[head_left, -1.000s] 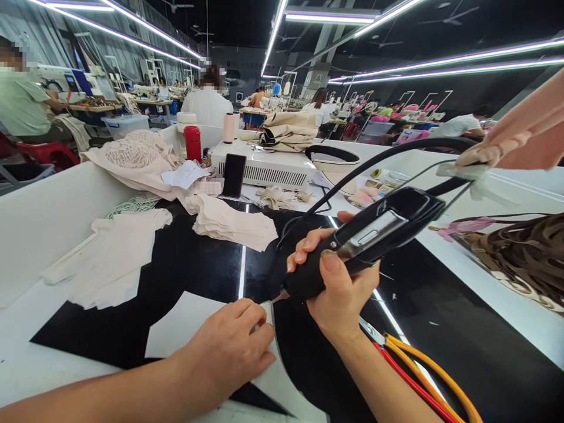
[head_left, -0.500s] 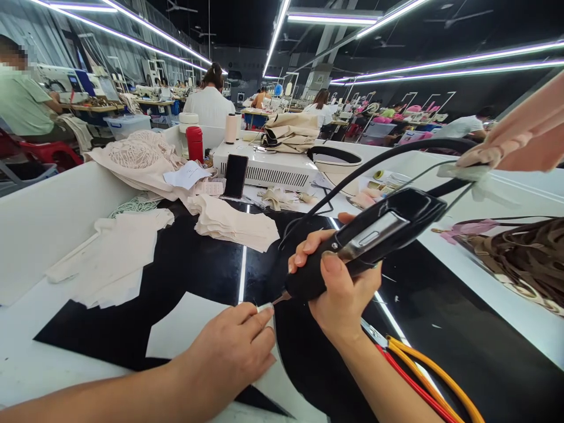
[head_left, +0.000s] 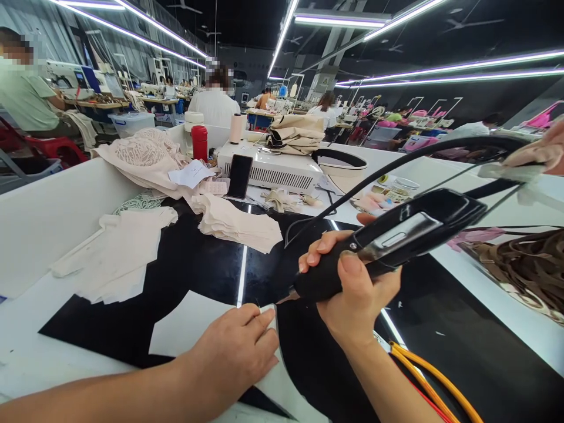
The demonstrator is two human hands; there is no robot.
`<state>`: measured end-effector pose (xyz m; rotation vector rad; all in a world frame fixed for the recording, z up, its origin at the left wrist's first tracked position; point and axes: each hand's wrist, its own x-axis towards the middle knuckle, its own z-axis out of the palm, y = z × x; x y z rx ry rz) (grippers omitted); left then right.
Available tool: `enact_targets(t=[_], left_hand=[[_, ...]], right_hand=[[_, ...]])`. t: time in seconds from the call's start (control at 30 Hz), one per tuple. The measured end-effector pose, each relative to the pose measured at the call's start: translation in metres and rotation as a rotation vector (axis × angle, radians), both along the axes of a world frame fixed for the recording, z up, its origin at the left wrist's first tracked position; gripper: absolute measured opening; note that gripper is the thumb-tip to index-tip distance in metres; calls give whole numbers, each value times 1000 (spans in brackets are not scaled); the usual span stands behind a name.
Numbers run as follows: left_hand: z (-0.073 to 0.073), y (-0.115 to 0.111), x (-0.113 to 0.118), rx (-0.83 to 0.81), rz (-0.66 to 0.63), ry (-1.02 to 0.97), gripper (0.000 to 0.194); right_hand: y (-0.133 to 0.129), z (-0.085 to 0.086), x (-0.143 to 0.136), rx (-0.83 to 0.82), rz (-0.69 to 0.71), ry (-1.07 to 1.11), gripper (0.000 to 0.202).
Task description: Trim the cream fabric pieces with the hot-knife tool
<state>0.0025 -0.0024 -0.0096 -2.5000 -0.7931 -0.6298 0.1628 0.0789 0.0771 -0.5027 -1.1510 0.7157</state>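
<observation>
My right hand [head_left: 361,288] grips a black corded hand tool [head_left: 409,229] with a silver lever along its side. The thumb lies near that lever. A thin flat metal tip [head_left: 287,297] points left and down from the tool, close to the top corner of a white flat panel [head_left: 176,323]. On that panel rests my left hand [head_left: 242,343], its curled fingers pinching the edge near the corner. Whether the tip touches the panel is hard to tell. Under the panel lies a shiny black board [head_left: 211,276]. The tool's cord runs up to pale pink fabric at the right edge.
Stacked pale fabric pieces [head_left: 238,223] and another pile [head_left: 118,252] lie beyond my left hand. Orange-handled tool [head_left: 434,376] rests by my right forearm. Behind stand a phone [head_left: 240,176], red flask [head_left: 199,143] and white box [head_left: 277,167]. Brown straps [head_left: 524,258] lie right. People sit farther off.
The tool and my right hand have shifted right, away from my left fingers. My left hand keeps its hold on the panel. The whole view has shifted slightly.
</observation>
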Motion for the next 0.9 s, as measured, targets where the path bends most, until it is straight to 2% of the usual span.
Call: enact_targets(t=[0.23,0.6,0.9], left_hand=[[-4,-1,1,20,-1,-18,20],[-3,-3,2,34,47,-77,36],[-2,-5,0,12,37,-38,33]], right_hand=[[-1,-3,-2,25,46,6,38],[-2,-4,-3,18,82,39,37],[-3,-8,-4,15,76,21,33]])
